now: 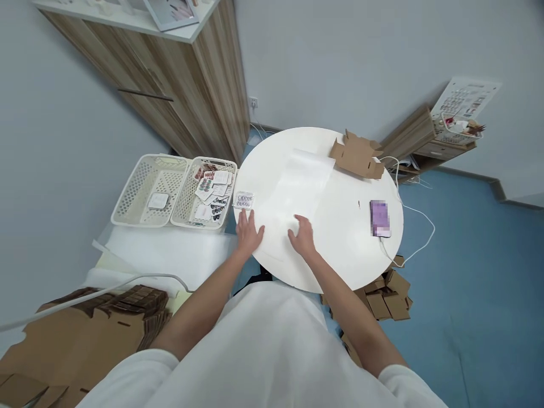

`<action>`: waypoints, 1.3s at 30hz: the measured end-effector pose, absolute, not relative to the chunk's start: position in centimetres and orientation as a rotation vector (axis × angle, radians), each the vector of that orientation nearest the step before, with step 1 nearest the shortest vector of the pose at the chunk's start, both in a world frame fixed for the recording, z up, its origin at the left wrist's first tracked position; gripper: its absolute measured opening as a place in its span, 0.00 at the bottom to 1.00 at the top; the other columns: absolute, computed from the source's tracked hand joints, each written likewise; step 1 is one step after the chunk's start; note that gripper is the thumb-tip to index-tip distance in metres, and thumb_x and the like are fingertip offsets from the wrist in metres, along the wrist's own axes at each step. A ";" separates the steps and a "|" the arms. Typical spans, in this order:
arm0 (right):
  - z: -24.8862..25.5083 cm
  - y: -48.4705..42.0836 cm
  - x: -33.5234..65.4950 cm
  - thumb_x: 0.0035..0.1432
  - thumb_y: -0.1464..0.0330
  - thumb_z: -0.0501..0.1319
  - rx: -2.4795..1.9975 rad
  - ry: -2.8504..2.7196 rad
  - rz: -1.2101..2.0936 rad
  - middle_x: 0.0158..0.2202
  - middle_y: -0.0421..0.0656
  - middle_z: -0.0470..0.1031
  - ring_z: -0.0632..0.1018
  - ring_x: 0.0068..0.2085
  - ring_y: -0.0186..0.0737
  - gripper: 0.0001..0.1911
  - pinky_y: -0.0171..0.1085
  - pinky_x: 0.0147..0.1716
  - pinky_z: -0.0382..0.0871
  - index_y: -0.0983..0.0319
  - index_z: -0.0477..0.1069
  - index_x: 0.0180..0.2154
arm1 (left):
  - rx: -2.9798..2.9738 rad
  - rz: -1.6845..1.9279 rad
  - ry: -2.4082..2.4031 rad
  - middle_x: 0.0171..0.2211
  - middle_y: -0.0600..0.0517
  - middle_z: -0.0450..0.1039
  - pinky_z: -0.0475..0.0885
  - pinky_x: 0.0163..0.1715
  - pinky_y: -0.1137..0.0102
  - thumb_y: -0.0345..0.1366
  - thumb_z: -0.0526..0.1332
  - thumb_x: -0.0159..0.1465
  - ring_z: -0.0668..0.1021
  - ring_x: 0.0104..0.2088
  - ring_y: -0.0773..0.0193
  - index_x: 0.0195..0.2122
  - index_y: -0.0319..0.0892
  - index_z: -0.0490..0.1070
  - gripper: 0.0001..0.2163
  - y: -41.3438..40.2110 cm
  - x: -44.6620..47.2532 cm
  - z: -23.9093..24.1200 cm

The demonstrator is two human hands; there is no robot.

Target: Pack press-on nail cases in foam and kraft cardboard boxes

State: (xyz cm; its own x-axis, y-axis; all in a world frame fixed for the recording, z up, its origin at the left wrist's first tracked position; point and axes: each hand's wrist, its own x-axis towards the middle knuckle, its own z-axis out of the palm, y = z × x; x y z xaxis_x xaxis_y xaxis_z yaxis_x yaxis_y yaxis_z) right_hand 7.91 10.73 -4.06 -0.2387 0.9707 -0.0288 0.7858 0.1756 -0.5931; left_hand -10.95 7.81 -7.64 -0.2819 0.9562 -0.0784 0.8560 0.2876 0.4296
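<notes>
My left hand [247, 231] lies flat with fingers spread on the near left edge of the round white table [348, 249], just below a small clear packet of dark pieces [243, 199]. My right hand [302, 234] rests open on the near end of a white translucent sheet [304, 181] that runs across the tabletop. Neither hand holds anything.
A flat brown cardboard box [356, 156] lies at the table's far side; a phone [379, 217] with a white cable sits right. Two white baskets [147, 192] with packets stand left. Cardboard stacks [114, 317] lie near left and on the floor [389, 297]. A wooden cabinet [182, 85] stands behind.
</notes>
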 end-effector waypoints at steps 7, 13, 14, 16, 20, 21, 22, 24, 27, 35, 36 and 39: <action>-6.5 12.8 2.5 0.51 0.67 0.58 -1.427 -2.893 0.781 0.63 0.48 0.46 0.50 0.62 0.52 0.29 0.50 0.55 0.48 0.59 0.55 0.55 | 1.615 0.446 2.183 0.63 0.41 0.37 0.50 0.58 0.56 0.38 0.55 0.57 0.45 0.62 0.50 0.61 0.37 0.43 0.32 11.6 -16.4 -8.2; -6.7 9.9 10.8 0.51 0.74 0.52 -1.415 -2.990 0.797 0.64 0.43 0.42 0.48 0.63 0.48 0.31 0.50 0.56 0.47 0.56 0.52 0.58 | 1.741 0.327 2.040 0.64 0.41 0.32 0.46 0.59 0.57 0.25 0.57 0.49 0.42 0.62 0.49 0.62 0.34 0.38 0.40 13.3 -17.9 -9.0; -6.6 9.4 12.1 0.51 0.75 0.52 -1.434 -2.988 0.790 0.64 0.43 0.42 0.48 0.63 0.48 0.31 0.50 0.57 0.47 0.56 0.52 0.58 | 1.770 0.295 2.019 0.64 0.40 0.32 0.45 0.59 0.57 0.25 0.57 0.47 0.42 0.62 0.48 0.62 0.34 0.37 0.41 13.7 -18.2 -9.2; -6.4 8.7 13.9 0.50 0.76 0.52 -1.449 -2.991 0.797 0.64 0.43 0.41 0.48 0.63 0.48 0.33 0.51 0.57 0.47 0.56 0.52 0.58 | 1.812 0.230 1.988 0.63 0.39 0.32 0.46 0.58 0.55 0.25 0.58 0.46 0.44 0.62 0.45 0.62 0.34 0.36 0.43 14.7 -18.7 -9.3; -6.1 7.8 15.3 0.48 0.78 0.51 -1.509 -2.971 0.795 0.65 0.43 0.38 0.45 0.63 0.48 0.35 0.51 0.57 0.46 0.56 0.52 0.58 | 1.873 0.101 1.954 0.61 0.38 0.41 0.51 0.55 0.55 0.27 0.59 0.44 0.52 0.58 0.43 0.61 0.35 0.40 0.42 16.5 -19.0 -8.8; -5.9 7.5 15.5 0.47 0.78 0.52 -1.523 -2.965 0.788 0.65 0.43 0.37 0.44 0.63 0.49 0.35 0.52 0.57 0.45 0.56 0.53 0.58 | 1.883 0.070 1.952 0.59 0.38 0.45 0.53 0.54 0.55 0.27 0.60 0.44 0.55 0.57 0.43 0.61 0.37 0.42 0.42 16.8 -18.8 -8.6; -5.8 7.2 15.7 0.47 0.78 0.52 -1.537 -2.957 0.782 0.65 0.43 0.36 0.44 0.63 0.49 0.34 0.52 0.57 0.44 0.56 0.54 0.57 | 1.887 0.039 1.954 0.56 0.39 0.49 0.56 0.52 0.56 0.28 0.60 0.45 0.57 0.55 0.44 0.60 0.38 0.44 0.40 17.0 -18.6 -8.3; -5.5 6.5 16.4 0.47 0.77 0.52 -1.572 -2.927 0.773 0.65 0.43 0.35 0.43 0.63 0.51 0.33 0.53 0.57 0.43 0.56 0.55 0.57 | 1.885 -0.014 1.960 0.51 0.41 0.53 0.60 0.48 0.57 0.29 0.60 0.45 0.60 0.52 0.45 0.58 0.41 0.50 0.36 17.0 -18.0 -7.8; -5.4 5.3 17.7 0.50 0.73 0.53 -1.684 -2.807 0.738 0.65 0.43 0.36 0.44 0.63 0.50 0.33 0.52 0.57 0.44 0.56 0.52 0.58 | 1.906 -0.026 1.968 0.47 0.43 0.55 0.64 0.43 0.59 0.31 0.61 0.46 0.63 0.48 0.48 0.53 0.44 0.56 0.31 16.4 -16.9 -7.3; -7.6 3.3 19.0 0.54 0.59 0.53 -2.166 -2.329 0.582 0.62 0.53 0.46 0.51 0.61 0.55 0.32 0.52 0.52 0.53 0.61 0.50 0.58 | 2.065 0.200 1.728 0.46 0.44 0.54 0.64 0.44 0.61 0.35 0.61 0.45 0.64 0.46 0.51 0.56 0.42 0.53 0.34 11.7 -11.5 -6.6; -7.8 3.1 18.6 0.54 0.57 0.54 -2.171 -2.298 0.588 0.62 0.53 0.47 0.52 0.60 0.56 0.32 0.52 0.51 0.55 0.61 0.50 0.58 | 2.075 0.215 1.684 0.47 0.44 0.54 0.64 0.44 0.62 0.35 0.61 0.46 0.64 0.46 0.52 0.56 0.42 0.53 0.34 10.9 -10.2 -6.4; -8.2 2.7 17.6 0.51 0.55 0.56 -2.149 -2.242 0.625 0.61 0.54 0.49 0.55 0.58 0.57 0.34 0.51 0.48 0.58 0.61 0.52 0.57 | 2.080 0.186 1.561 0.47 0.45 0.54 0.64 0.44 0.62 0.35 0.61 0.46 0.64 0.46 0.52 0.56 0.43 0.53 0.35 8.4 -6.0 -6.1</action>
